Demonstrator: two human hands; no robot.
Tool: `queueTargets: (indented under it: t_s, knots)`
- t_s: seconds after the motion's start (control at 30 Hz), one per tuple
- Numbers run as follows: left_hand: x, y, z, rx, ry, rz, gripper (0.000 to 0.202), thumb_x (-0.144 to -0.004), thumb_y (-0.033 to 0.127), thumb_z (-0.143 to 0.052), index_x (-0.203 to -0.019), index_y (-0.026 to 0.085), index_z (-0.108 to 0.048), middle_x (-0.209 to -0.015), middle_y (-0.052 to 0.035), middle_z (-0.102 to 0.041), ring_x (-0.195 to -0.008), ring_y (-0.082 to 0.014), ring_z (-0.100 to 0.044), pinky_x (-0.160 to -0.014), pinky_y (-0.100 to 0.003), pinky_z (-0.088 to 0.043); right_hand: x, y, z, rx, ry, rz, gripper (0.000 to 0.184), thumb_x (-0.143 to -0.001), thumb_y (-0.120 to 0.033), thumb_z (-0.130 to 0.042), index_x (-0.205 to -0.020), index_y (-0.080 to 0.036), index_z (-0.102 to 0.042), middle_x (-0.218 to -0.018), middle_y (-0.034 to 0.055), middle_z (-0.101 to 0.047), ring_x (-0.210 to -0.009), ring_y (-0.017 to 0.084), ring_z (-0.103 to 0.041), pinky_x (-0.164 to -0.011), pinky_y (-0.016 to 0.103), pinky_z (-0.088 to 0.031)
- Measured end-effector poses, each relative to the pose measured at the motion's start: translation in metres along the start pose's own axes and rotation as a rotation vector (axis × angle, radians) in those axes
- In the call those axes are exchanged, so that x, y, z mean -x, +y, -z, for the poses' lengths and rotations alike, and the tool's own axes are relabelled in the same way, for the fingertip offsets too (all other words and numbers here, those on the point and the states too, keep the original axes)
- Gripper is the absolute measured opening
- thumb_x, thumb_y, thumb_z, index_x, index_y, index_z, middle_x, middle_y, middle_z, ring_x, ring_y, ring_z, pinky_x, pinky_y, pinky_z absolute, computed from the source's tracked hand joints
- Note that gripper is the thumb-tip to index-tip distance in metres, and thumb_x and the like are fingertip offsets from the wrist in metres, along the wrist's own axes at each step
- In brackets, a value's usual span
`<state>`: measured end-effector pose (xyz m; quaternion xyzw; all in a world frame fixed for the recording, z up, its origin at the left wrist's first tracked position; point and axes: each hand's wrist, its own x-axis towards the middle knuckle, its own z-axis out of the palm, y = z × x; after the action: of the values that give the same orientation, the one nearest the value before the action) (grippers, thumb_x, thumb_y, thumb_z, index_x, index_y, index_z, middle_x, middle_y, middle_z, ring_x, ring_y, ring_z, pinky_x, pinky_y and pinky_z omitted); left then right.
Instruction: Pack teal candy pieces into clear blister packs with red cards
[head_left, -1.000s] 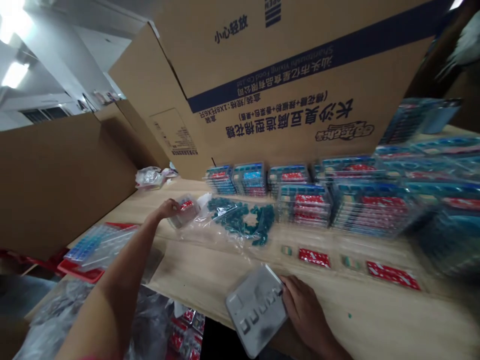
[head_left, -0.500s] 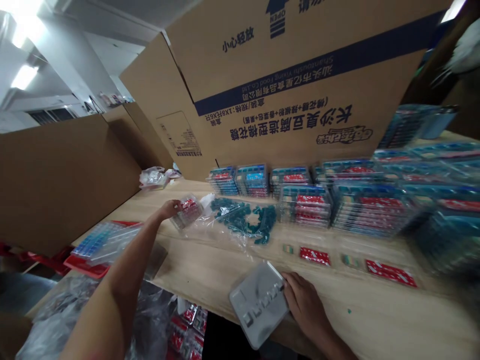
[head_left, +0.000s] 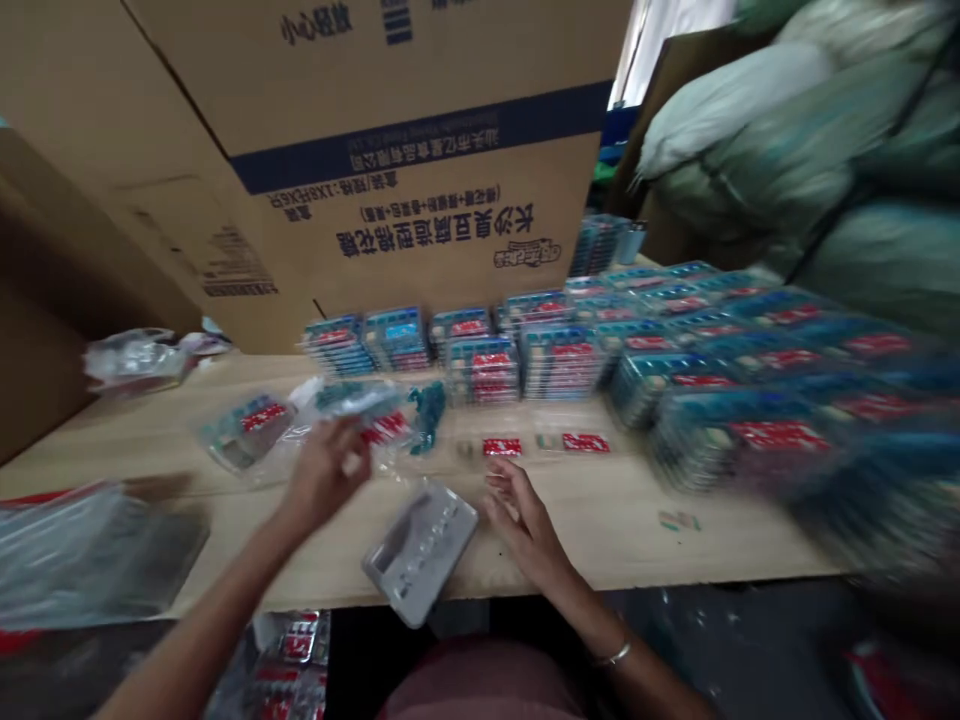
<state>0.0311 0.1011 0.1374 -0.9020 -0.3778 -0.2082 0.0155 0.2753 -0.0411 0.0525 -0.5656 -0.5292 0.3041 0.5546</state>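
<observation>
My left hand [head_left: 326, 475] is blurred above the table, with a clear plastic blister with teal parts [head_left: 354, 398] at its fingertips. A blister pack with a red label [head_left: 247, 425] lies to its left, and another red-labelled pack [head_left: 386, 430] lies just below the blister. Behind them is a clear bag of teal pieces [head_left: 427, 415], partly hidden. My right hand [head_left: 525, 525] is open with its fingers spread, just right of a grey plastic tray [head_left: 420, 550] at the wooden table's front edge.
Several stacks of teal blister packs [head_left: 562, 365] crowd the back and right of the wooden table [head_left: 600, 540]. A large printed cardboard box panel [head_left: 420, 170] stands behind them. Pale green sacks [head_left: 787, 130] are heaped at right; a plastic bag [head_left: 90, 550] lies at left.
The view has swung right, bringing the green sacks in. My right hand has let go of the grey tray and opened. My left hand has moved toward the middle, and a red-labelled pack now lies left of it.
</observation>
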Motion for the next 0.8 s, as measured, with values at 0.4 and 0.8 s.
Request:
queueTargets:
  t_s: [0.4,0.8]
  knots:
    - [0.037,0.131,-0.088,0.038,-0.235,0.023,0.044,-0.071,0.034,-0.068,-0.111,0.020,-0.056,-0.139,-0.0182,-0.044,-0.124,-0.0400,-0.040,-0.097,-0.065,-0.031,0.042,0.078,0.109,0.160,0.514,-0.276,0.044,-0.074,-0.038,-0.051,-0.111,-0.014,-0.052,-0.098,0.0129,-0.061,-0.092,0.025,-0.060,-0.082,0.044,-0.049]
    - [0.041,0.081,-0.092,0.174,-0.261,-0.077,0.048,-0.070,0.034,-0.066,-0.115,0.022,-0.053,-0.121,-0.0111,-0.059,-0.115,-0.0300,-0.051,-0.097,-0.050,-0.037,0.005,0.042,0.103,0.897,0.044,0.033,0.023,-0.087,-0.018,-0.044,-0.093,-0.017,-0.066,-0.099,0.0092,-0.064,-0.095,0.024,-0.052,-0.087,0.037,-0.039]
